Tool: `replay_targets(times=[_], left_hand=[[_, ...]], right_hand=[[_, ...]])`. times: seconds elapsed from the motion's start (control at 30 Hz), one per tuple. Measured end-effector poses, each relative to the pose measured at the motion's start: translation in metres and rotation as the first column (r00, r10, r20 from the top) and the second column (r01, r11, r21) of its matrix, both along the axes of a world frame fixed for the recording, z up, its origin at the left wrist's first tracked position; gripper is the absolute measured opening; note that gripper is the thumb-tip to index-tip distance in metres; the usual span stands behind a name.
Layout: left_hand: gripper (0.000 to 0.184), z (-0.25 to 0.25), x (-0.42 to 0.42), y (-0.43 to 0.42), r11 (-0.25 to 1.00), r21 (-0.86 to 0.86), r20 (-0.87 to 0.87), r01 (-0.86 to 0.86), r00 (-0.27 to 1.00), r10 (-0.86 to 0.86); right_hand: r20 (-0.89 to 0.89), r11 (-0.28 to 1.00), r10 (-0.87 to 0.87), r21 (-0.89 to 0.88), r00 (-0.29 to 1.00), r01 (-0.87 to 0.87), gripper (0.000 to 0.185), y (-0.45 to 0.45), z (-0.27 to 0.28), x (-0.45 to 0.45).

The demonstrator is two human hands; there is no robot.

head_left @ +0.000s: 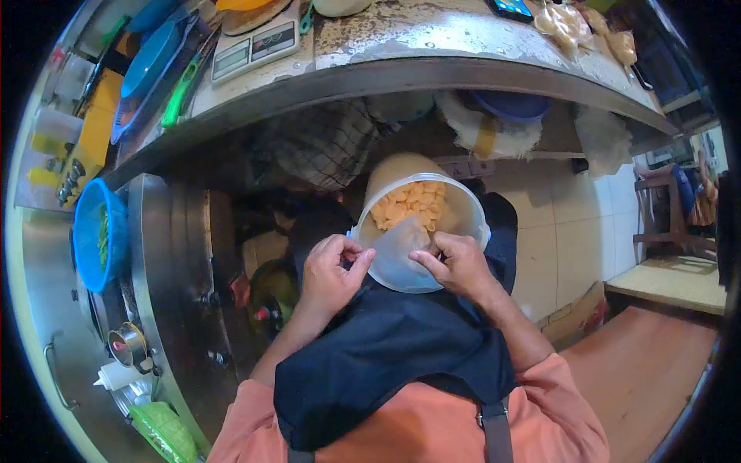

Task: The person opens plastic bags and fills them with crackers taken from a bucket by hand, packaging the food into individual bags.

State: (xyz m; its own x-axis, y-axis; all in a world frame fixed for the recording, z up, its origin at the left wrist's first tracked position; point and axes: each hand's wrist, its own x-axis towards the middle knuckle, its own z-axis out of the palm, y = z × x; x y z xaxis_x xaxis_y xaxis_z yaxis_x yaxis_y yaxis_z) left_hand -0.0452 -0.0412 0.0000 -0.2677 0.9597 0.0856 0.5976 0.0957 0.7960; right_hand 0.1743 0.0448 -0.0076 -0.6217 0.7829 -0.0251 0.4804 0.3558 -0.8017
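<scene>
A tall translucent white bucket [461, 214] sits tilted between my legs, its mouth facing me. Inside it lie many pale orange, chip-like pieces [409, 202], gathered toward the far side. Over the near part of the opening is a clear plastic bag [397, 245]. My right hand [457, 266] is closed with thumb and fingers pinching the bag at the bucket's right side. At the left rim, my left hand [333, 270] has its thumb and fingertips drawn together at the bag's edge. Part of the bag blends into the bucket wall.
Ahead runs a worn metal counter [401, 35] carrying a digital scale [256, 52], a phone [509, 8] and bagged goods [566, 27]. A blue basket [100, 235] stands at left. Cloth [324, 143] and bags fill the shelf below. A wooden bench [648, 363] is at right.
</scene>
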Motion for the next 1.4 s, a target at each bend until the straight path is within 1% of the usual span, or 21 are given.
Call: replay_targets(times=[0.07,0.13,0.2,0.23,0.3,0.4,0.47,0.53,0.57,0.7,0.77,0.9,0.97,1.03,1.1,1.17,1.2,1.27,1.3,1.37,1.4], left_hand=[[0.02,0.01,0.004,-0.005,0.993,-0.103,0.039,0.053,0.998,-0.05],[0.02,0.01,0.008,-0.008,0.973,-0.206,0.076,0.104,0.993,-0.09],[0.019,0.001,0.022,-0.006,0.922,-0.306,0.432,0.237,0.898,-0.087],[0.019,-0.004,0.028,-0.006,0.922,-0.305,0.43,0.238,0.898,-0.09],[0.016,-0.019,0.04,-0.008,0.933,-0.248,0.717,0.261,0.698,-0.005],[0.014,-0.033,0.033,-0.007,0.909,-0.267,0.73,0.32,0.683,-0.026],[0.013,-0.037,0.03,-0.007,0.902,-0.281,0.758,0.329,0.653,-0.002],[0.011,-0.044,0.028,-0.007,0.923,-0.235,0.788,0.304,0.616,-0.002],[0.011,-0.047,0.028,-0.008,0.923,-0.236,0.787,0.304,0.617,-0.002],[0.008,-0.049,0.026,-0.01,0.926,-0.261,0.639,0.274,0.767,-0.047],[0.007,-0.045,0.026,-0.01,0.915,-0.306,0.556,0.262,0.829,-0.051],[0.011,-0.038,0.028,-0.01,0.969,-0.182,0.377,0.165,0.922,-0.086],[0.012,-0.037,0.027,-0.007,0.972,-0.207,0.312,0.109,0.949,-0.04],[0.017,-0.04,0.023,-0.003,0.976,-0.212,0.274,-0.048,0.956,0.106],[0.023,-0.039,0.02,-0.003,0.977,-0.213,0.234,-0.027,0.969,0.078],[0.02,-0.028,0.019,-0.001,0.869,-0.475,0.479,0.14,0.869,0.122],[0.02,-0.035,0.019,-0.002,0.87,-0.474,0.479,0.138,0.869,0.124],[0.014,-0.053,0.019,-0.008,0.941,-0.259,0.939,0.219,0.286,0.192],[0.014,-0.051,0.019,-0.009,0.941,-0.258,0.939,0.217,0.286,0.191],[0.016,-0.044,0.02,-0.011,0.956,-0.205,0.973,0.21,-0.059,0.222],[0.016,-0.058,0.016,-0.014,0.965,-0.14,0.968,0.22,-0.177,0.181]], right_hand=[[0.008,0.998,-0.053,0.041,0.999,0.053,0.026,-0.004,-0.001,0.001],[-0.223,0.99,-0.112,-0.111,0.968,0.089,0.022,-0.01,-0.009,-0.006],[-0.223,0.992,-0.059,-0.121,0.973,0.033,0.02,-0.016,-0.013,-0.01],[-0.221,0.991,-0.009,-0.129,0.975,-0.02,0.018,-0.019,-0.011,-0.012],[-0.205,0.986,-0.006,-0.164,0.979,-0.029,0.021,-0.025,-0.006,-0.016],[-0.239,0.985,-0.009,-0.169,0.971,-0.032,0.024,-0.025,-0.011,-0.015],[-0.291,0.906,-0.04,-0.415,0.956,-0.088,0.032,-0.024,-0.025,-0.01],[-0.352,0.855,-0.104,-0.509,0.93,-0.097,0.033,-0.026,-0.031,-0.009],[-0.4,0.793,-0.176,-0.599,0.899,-0.111,0.034,-0.027,-0.033,-0.009],[-0.45,0.823,-0.186,-0.558,0.874,-0.112,0.036,-0.025,-0.028,-0.011],[-0.406,0.802,-0.214,-0.592,0.888,-0.077,0.039,-0.024,-0.024,-0.011],[-0.297,0.793,-0.246,-0.608,0.923,0.016,0.029,-0.026,-0.037,-0.01],[-0.259,0.942,-0.173,-0.324,0.95,0.083,0.019,-0.027,-0.035,-0.01],[-0.252,0.955,-0.158,-0.286,0.955,0.082,0.017,-0.028,-0.032,-0.012],[-0.238,0.965,-0.149,-0.246,0.96,0.089,0.015,-0.028,-0.028,-0.011],[-0.074,0.97,-0.15,-0.204,0.986,0.132,0.014,-0.025,-0.024,-0.012],[-0.074,0.971,-0.148,-0.203,0.986,0.13,0.014,-0.023,-0.028,-0.012],[-0.064,0.967,-0.194,-0.182,0.979,0.18,0.017,-0.019,-0.046,-0.008],[-0.064,0.967,-0.193,-0.181,0.979,0.178,0.017,-0.015,-0.055,-0.005],[-0.048,0.937,-0.152,-0.326,0.987,0.128,0.018,-0.003,-0.066,-0.003],[-0.03,0.851,-0.096,-0.521,0.995,0.066,0.024,0.008,-0.052,-0.005]])
